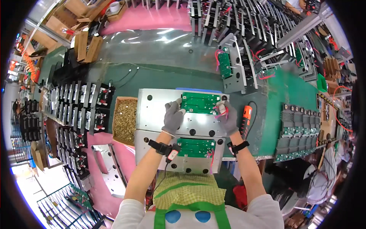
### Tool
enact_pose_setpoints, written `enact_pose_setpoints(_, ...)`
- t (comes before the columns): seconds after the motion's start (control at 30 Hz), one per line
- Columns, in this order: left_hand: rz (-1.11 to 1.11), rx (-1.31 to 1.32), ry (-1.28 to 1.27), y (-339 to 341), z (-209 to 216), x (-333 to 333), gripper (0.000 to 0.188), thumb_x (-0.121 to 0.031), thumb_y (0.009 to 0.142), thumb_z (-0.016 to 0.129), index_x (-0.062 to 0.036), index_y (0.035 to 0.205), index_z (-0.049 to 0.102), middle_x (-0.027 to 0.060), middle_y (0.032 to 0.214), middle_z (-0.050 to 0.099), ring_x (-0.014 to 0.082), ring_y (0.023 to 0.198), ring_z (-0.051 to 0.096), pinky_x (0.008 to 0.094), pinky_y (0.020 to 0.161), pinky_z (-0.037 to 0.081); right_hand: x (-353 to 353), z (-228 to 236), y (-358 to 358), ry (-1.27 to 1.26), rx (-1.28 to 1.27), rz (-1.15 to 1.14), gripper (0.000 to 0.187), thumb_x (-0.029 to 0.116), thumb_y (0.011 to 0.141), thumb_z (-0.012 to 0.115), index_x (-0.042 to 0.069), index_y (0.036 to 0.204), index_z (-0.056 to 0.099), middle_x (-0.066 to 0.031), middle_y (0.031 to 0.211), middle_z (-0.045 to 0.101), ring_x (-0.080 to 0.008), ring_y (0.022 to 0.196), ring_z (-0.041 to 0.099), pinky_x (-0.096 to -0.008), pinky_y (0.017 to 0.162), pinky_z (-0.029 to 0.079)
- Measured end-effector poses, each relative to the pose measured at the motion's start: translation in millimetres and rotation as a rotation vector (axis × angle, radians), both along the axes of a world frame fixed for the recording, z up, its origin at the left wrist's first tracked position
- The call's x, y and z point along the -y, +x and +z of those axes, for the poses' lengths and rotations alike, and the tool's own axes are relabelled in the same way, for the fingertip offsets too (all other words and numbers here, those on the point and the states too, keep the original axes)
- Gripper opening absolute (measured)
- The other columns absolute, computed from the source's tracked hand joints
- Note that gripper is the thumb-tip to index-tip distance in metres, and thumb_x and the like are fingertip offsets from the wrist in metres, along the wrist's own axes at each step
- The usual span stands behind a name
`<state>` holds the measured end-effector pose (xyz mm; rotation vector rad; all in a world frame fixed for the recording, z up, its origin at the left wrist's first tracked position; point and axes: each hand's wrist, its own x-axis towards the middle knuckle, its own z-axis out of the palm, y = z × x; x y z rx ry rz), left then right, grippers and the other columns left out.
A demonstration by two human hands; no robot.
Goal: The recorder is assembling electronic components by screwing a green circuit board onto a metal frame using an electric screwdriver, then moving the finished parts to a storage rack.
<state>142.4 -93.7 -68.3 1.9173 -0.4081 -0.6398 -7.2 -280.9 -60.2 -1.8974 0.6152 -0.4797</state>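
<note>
Head view, left of two side-by-side fisheyes | I watch from head height, down and forward across the bench (156,78); my picture upright, unmirrored | near: apron (188,194) at the lower edge, forearms (146,168) in from below, gloved fingers (177,104) close to centre; wide reach, straight edges bending toward the dark round rim

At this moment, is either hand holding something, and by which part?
It cannot be told: left hand at the left edge of the farther green circuit board, right hand at its right end, beside pink wires.
</note>
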Motion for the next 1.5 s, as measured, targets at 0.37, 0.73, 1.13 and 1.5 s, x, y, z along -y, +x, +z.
enact_pose_setpoints(0.37, 0.089, -0.12, -0.021, -0.5, 20.1, -4.8, 0.046, -0.014, 0.076, 0.059, -0.0068, 0.121, 0.052, 0.0109, 0.104, 0.049, 0.0228, 0.106, 0.045, 0.0319, 0.091, 0.038, 5.7, 8.7, 4.6, 0.207, 0.013, 0.097, 0.023, 0.022, 0.091, 0.051, 0.003, 0.102, 0.056, -0.0051, 0.089, 0.062, -0.0116, 0.082, 0.059, -0.025, 0.07, 0.047)
enact_pose_setpoints(0.73, -0.453, 0.38, 0.839, 82.1, 12.3, -238.1, 0.078, -0.016, 0.071, 0.069, -0.0113, 0.139, 0.031, 0.026, 0.12, 0.049, 0.0437, 0.106, 0.051, 0.0432, 0.088, 0.045, -13.5, 66.4, -111.3, -0.197, -0.375, -0.189, 0.043, 0.018, 0.082, 0.057, 0.013, 0.122, 0.043, -0.0125, 0.087, 0.063, -0.0285, 0.082, 0.064, -0.0407, 0.071, 0.05)
enact_pose_setpoints(1.13, -0.233, 0.174, 0.3, 104.5, -43.3, -264.9, 0.035, -0.023, 0.089, 0.056, -0.0008, 0.116, 0.052, 0.0117, 0.096, 0.058, 0.0206, 0.081, 0.055, 0.0295, 0.069, 0.044, -50.7, 21.2, -167.1, -0.051, -0.583, -0.373, 0.041, 0.026, 0.087, 0.054, 0.01, 0.122, 0.042, -0.0141, 0.095, 0.062, -0.0332, 0.091, 0.06, -0.043, 0.078, 0.047)
enact_pose_setpoints(1.5, 0.506, -0.805, -0.496, 103.1, -10.1, -282.2, 0.022, -0.015, 0.09, 0.053, -0.0032, 0.108, 0.051, 0.0077, 0.092, 0.055, 0.0156, 0.077, 0.051, 0.0222, 0.058, 0.043, -44.3, 8.9, -143.2, -0.139, -0.964, -0.436, 0.064, 0.037, 0.081, 0.061, 0.003, 0.129, 0.035, -0.0159, 0.12, 0.044, -0.0314, 0.111, 0.048, -0.0406, 0.088, 0.044)
